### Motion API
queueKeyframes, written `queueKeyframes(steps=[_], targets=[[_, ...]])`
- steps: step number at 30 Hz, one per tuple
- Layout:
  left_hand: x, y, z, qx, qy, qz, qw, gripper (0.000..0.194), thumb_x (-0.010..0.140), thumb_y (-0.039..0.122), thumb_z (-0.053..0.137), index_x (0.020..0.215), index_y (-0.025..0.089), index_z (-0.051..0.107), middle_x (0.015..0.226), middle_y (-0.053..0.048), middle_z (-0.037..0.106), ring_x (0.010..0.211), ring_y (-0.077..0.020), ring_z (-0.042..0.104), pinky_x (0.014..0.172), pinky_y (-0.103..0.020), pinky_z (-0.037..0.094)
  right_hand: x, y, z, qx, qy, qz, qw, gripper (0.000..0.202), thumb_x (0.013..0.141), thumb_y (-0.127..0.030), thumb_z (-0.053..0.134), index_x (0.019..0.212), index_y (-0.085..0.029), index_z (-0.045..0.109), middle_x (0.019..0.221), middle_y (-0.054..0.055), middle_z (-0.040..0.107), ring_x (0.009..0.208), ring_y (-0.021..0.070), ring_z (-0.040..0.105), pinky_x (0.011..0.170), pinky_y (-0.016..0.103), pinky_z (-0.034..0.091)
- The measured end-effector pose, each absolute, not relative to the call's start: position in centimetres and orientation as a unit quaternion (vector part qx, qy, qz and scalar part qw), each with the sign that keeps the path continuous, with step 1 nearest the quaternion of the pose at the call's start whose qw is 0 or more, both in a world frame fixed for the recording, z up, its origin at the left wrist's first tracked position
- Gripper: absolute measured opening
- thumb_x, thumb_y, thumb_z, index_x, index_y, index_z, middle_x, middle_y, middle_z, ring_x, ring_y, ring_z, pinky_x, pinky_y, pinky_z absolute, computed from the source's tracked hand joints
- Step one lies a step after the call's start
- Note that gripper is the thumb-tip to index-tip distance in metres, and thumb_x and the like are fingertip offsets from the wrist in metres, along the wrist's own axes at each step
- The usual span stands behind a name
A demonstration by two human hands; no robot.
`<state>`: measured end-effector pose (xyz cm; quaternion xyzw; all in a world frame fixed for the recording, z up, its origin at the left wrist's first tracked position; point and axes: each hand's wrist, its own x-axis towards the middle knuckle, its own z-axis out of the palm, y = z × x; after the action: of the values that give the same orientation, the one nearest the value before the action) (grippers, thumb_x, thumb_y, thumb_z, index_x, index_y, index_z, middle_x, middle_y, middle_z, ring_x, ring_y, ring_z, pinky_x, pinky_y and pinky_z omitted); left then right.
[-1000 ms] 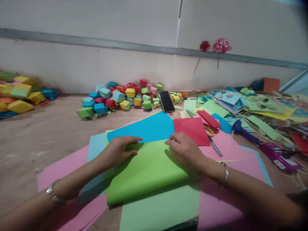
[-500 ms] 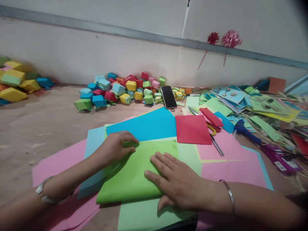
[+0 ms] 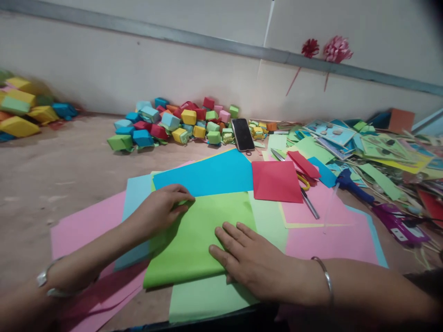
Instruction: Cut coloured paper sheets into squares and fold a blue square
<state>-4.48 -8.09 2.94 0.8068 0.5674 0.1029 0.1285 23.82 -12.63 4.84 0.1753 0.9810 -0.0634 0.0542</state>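
Observation:
A bright green sheet of paper (image 3: pixel 199 233) lies folded over in front of me, its rounded fold along the near side. At its far left edge, my left hand (image 3: pixel 164 207) has thumb and fingers pinched together on the paper. My right hand (image 3: pixel 247 260) rests flat on the sheet's near right part, fingers spread. Beyond the far edge lies a blue sheet (image 3: pixel 207 175), and a red square of paper (image 3: pixel 277 181) sits to its right. A pale green sheet (image 3: pixel 207 299) shows underneath, towards me.
Small folded paper blocks (image 3: pixel 169 121) are heaped along the wall beside a phone (image 3: pixel 242 134). To the right lie scissors (image 3: pixel 303 182), a pen (image 3: pixel 310 205), a blue glue gun (image 3: pixel 355 186) and a purple power strip (image 3: pixel 398 225). Pink sheets (image 3: pixel 86 221) spread at left.
My left hand's fingers have closed nearer together at the green sheet's far edge. My right hand has slid slightly towards me, staying flat. The view has shifted a little.

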Motion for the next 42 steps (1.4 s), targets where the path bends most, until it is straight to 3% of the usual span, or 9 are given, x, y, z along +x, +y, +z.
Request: queueKeyframes(steps=[4, 6, 10, 14, 20, 25, 32, 38, 42], targets=[[-4.3, -12.3, 4.1, 0.822, 0.557, 0.104, -0.061, 0.045, 0.088, 0.018, 0.038, 0.112, 0.017, 0.075, 0.139, -0.017, 0.063, 0.130, -0.0409, 0.055, 0.101, -0.060, 0.048, 24.1, -12.6, 4.0, 0.162, 0.985, -0.052, 0.026, 0.051, 0.102, -0.033, 0.051, 0.148, -0.011, 0.047, 0.154, 0.025, 0.044, 0.143, 0.0357, 0.042, 0.113, 0.054, 0.041], [-3.8, -15.3, 5.4, 0.834, 0.524, 0.141, -0.100, 0.040, 0.094, 0.024, 0.039, 0.114, 0.020, 0.073, 0.135, -0.014, 0.067, 0.123, -0.0364, 0.063, 0.099, -0.054, 0.053, 24.3, -12.6, 3.3, 0.158, 0.986, -0.044, 0.010, 0.050, 0.101, -0.031, 0.052, 0.147, -0.011, 0.048, 0.154, 0.025, 0.043, 0.143, 0.0356, 0.043, 0.112, 0.055, 0.041], [-0.8, -19.5, 6.9, 0.849, 0.489, 0.190, -0.070, 0.036, 0.100, 0.032, 0.041, 0.124, 0.022, 0.066, 0.124, -0.009, 0.073, 0.103, -0.0243, 0.073, 0.084, -0.035, 0.062, 24.5, -12.5, 2.3, 0.156, 0.987, -0.021, -0.019, 0.050, 0.100, -0.028, 0.054, 0.148, -0.012, 0.048, 0.152, 0.024, 0.046, 0.142, 0.0341, 0.045, 0.112, 0.053, 0.042], [2.7, -19.7, 4.9, 0.832, 0.533, 0.157, 0.012, 0.021, 0.094, 0.032, 0.057, 0.104, 0.019, 0.071, 0.108, -0.012, 0.077, 0.088, -0.0263, 0.075, 0.074, -0.036, 0.063, 24.5, -12.2, 2.1, 0.142, 0.990, -0.010, -0.010, 0.054, 0.100, -0.031, 0.055, 0.149, -0.012, 0.045, 0.153, 0.022, 0.046, 0.142, 0.0341, 0.045, 0.111, 0.052, 0.044], [3.4, -20.6, 1.2, 0.824, 0.533, 0.191, 0.002, 0.036, 0.090, 0.020, 0.057, 0.126, 0.014, 0.063, 0.125, -0.014, 0.072, 0.111, -0.0281, 0.071, 0.092, -0.042, 0.061, 24.7, -11.9, 2.0, 0.126, 0.992, 0.020, -0.013, 0.054, 0.099, -0.031, 0.055, 0.148, -0.010, 0.047, 0.151, 0.023, 0.049, 0.140, 0.0352, 0.047, 0.109, 0.053, 0.046], [1.0, -23.6, -0.8, 0.805, 0.513, 0.287, -0.084, 0.032, 0.097, 0.014, 0.049, 0.124, 0.016, 0.065, 0.123, -0.011, 0.074, 0.124, -0.0278, 0.064, 0.100, -0.045, 0.058, 25.2, -12.6, 1.7, 0.150, 0.988, 0.033, -0.026, 0.050, 0.098, -0.027, 0.057, 0.146, -0.014, 0.051, 0.150, 0.022, 0.050, 0.140, 0.0350, 0.048, 0.107, 0.054, 0.047], [-1.4, -24.5, -1.0, 0.821, 0.491, 0.276, -0.095, 0.040, 0.093, 0.006, 0.049, 0.127, 0.017, 0.066, 0.125, -0.008, 0.074, 0.116, -0.0239, 0.069, 0.094, -0.036, 0.062, 25.4, -14.3, 2.2, 0.194, 0.975, 0.085, -0.063, 0.046, 0.097, -0.016, 0.051, 0.142, -0.010, 0.053, 0.146, 0.022, 0.054, 0.137, 0.0335, 0.049, 0.108, 0.053, 0.046], [-2.1, -24.2, -0.9, 0.835, 0.480, 0.251, -0.094, 0.037, 0.094, 0.014, 0.052, 0.129, 0.016, 0.065, 0.128, -0.009, 0.072, 0.114, -0.0250, 0.070, 0.093, -0.036, 0.062, 25.9, -15.4, 3.2, 0.224, 0.950, 0.142, -0.163, 0.033, 0.094, -0.003, 0.040, 0.113, -0.006, 0.067, 0.111, 0.018, 0.071, 0.109, 0.0270, 0.062, 0.094, 0.044, 0.051], [-2.7, -24.3, -1.4, 0.843, 0.472, 0.247, -0.073, 0.037, 0.097, 0.022, 0.050, 0.131, 0.020, 0.065, 0.131, -0.007, 0.071, 0.114, -0.0247, 0.070, 0.093, -0.034, 0.061, 25.9, -16.0, 3.5, 0.255, 0.940, 0.125, -0.190, 0.027, 0.095, -0.003, 0.043, 0.106, -0.007, 0.067, 0.089, 0.012, 0.068, 0.087, 0.0229, 0.060, 0.077, 0.039, 0.050]])
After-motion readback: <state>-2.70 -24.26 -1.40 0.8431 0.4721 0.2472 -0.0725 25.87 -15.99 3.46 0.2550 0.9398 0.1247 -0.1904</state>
